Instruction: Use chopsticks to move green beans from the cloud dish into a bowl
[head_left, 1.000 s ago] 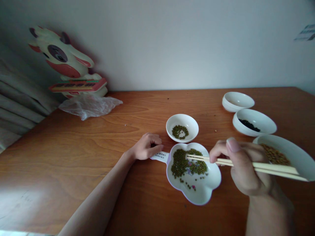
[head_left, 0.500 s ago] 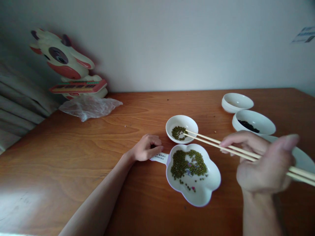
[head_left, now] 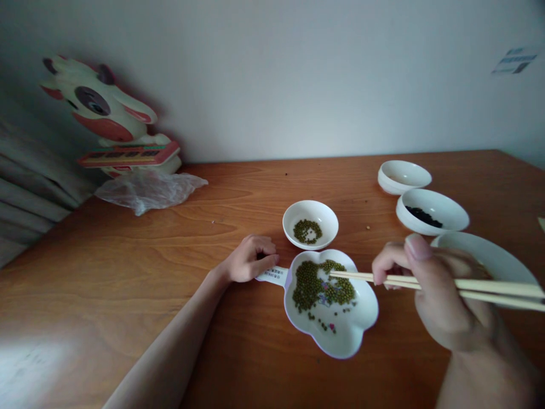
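Note:
My left hand [head_left: 250, 258] is closed on the short labelled handle of a flower-shaped dish [head_left: 347, 335], white with a lilac rim. Green mung beans [head_left: 307, 287] cover much of its upper left, and a few are scattered lower down. In my right hand [head_left: 434, 289] is a pair of chopsticks [head_left: 361, 276]. Their tips are close together at the beans in the dish; whether a bean is between them I cannot tell. Just behind the dish stands a small white bowl [head_left: 326, 218] with a small heap of mung beans in it.
On the right are a white bowl [head_left: 404, 170], another bowl [head_left: 451, 210] with dark contents, and a larger white dish [head_left: 506, 261] partly behind my right hand. At the back left, a cow-shaped toy keyboard [head_left: 128, 153] stands behind a crumpled plastic bag [head_left: 153, 190].
The chopstick tips have moved from the small bowl down to the beans in the flower-shaped dish, and have come closer together. My left hand still holds the handle; the view has shifted slightly.

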{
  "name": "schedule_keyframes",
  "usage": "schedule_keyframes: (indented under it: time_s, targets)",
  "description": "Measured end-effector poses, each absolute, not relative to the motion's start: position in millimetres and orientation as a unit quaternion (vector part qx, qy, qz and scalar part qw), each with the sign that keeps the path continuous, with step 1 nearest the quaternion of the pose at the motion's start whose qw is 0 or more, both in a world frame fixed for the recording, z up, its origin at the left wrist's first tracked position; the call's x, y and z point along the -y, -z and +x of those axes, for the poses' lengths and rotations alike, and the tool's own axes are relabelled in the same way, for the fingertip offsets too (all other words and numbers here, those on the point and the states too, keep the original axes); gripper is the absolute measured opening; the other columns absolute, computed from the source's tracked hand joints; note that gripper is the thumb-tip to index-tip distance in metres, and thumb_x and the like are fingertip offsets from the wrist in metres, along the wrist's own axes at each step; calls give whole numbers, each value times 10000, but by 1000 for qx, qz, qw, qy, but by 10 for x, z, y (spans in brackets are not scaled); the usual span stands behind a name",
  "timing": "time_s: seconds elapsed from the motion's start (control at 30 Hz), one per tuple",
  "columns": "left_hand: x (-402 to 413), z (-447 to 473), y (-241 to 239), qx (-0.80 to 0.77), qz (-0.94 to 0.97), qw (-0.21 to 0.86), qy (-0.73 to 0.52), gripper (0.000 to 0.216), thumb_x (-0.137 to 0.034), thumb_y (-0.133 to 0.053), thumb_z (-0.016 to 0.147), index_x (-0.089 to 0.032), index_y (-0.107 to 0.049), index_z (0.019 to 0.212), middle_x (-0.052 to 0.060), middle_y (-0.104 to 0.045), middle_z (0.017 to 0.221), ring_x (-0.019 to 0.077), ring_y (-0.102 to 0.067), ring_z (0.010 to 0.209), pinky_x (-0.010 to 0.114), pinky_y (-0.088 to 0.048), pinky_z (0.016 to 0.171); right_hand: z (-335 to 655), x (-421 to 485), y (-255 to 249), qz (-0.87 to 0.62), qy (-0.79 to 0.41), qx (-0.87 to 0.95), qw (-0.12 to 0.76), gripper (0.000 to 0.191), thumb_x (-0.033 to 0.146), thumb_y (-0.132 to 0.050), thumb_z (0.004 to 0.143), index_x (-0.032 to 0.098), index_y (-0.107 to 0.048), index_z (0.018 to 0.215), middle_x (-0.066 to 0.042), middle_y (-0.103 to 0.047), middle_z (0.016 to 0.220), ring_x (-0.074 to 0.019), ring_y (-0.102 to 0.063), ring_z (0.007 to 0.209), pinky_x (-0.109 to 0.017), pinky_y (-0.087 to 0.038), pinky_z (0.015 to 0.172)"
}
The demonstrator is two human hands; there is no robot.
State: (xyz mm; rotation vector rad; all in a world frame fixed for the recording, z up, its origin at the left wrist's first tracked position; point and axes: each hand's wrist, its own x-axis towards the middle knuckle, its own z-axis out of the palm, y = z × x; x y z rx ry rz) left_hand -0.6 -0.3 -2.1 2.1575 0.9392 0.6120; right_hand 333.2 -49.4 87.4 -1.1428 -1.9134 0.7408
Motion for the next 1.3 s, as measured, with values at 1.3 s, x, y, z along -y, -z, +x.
schedule_keyframes:
  time_s: [1.3]
  targets:
    - [0,-10,39,-357,829,353,-245,482,-305,-543,1020,-164,-445,569,-4,-494,596,125,-464,626,304,-327,651,3270,468,-830,-449,-272,767,370,604,544,-339,1115,239,-622,676,-5,-639,624,-153,-602,569,-324,-402,567]
